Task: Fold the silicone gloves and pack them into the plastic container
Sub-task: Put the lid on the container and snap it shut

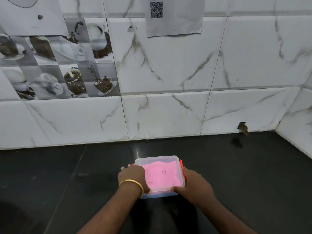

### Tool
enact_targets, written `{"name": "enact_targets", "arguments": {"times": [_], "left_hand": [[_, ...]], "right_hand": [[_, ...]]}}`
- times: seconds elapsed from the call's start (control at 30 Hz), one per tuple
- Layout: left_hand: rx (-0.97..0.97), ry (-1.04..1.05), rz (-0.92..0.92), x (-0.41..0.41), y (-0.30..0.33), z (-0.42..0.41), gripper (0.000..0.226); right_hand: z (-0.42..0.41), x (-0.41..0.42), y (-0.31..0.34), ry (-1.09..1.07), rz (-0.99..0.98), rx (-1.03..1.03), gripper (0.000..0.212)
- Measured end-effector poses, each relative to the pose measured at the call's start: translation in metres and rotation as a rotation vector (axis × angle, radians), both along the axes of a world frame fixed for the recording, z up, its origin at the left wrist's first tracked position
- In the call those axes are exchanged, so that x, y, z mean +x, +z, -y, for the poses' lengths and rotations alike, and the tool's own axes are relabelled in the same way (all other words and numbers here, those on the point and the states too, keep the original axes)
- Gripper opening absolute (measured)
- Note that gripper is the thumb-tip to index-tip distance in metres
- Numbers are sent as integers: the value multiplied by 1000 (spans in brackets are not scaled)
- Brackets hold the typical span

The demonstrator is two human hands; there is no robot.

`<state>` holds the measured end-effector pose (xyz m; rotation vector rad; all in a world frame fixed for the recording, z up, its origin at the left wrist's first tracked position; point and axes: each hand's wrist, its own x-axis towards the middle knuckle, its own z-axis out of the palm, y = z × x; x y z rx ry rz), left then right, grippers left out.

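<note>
Head view. I take the plastic container (pixel 159 175) as the landmark. It sits on the black countertop (pixel 67 183), lid (pixel 157 161) on, in front of the white marbled tile wall (pixel 168 73) and well apart from it. Through the clear lid I see the pink silicone gloves (pixel 162 176) lying folded inside and filling most of the container.

My left hand (pixel 132 179) lies over the container's left edge, fingers curled down the side wall and thumb reaching along the near rim: it grips the container. A gold bangle (pixel 132 184) circles that wrist. My right hand (pixel 194 184) grips the right edge the same way, with its thumb pressed on the near right corner of the lid and its fingers wrapped down the right side, out of sight.

An orange clip (pixel 181 163) shows on the container's right side, just beyond my right hand; a sliver of orange also shows at the left far corner.

Beyond the container, high on the wall, hangs a paper sheet with a QR code (pixel 156 10). To the container's far left, the wall carries coffee-cup picture tiles (pixel 59 68).
</note>
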<state>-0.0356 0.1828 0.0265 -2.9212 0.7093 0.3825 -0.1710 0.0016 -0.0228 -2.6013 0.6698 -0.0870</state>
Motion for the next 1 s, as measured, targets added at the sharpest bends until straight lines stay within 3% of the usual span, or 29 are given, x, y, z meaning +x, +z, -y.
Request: {"name": "enact_targets", "arguments": {"times": [0.07, 0.17, 0.43, 0.67, 1.0], "left_hand": [[-22, 1, -5, 0, -4, -11, 71], [-57, 10, -37, 2, -5, -17, 62], [-153, 111, -131, 34, -1, -7, 72], [-216, 152, -158, 80, 9, 14, 79], [-291, 169, -161, 154, 7, 47, 92]], "right_hand": [[-4, 0, -2, -2, -20, -49, 66], [-5, 5, -3, -19, -58, -84, 56], [14, 44, 1, 30, -154, -84, 49], [28, 96, 9, 23, -177, -130, 65], [61, 172, 16, 15, -177, -109, 64]]}}
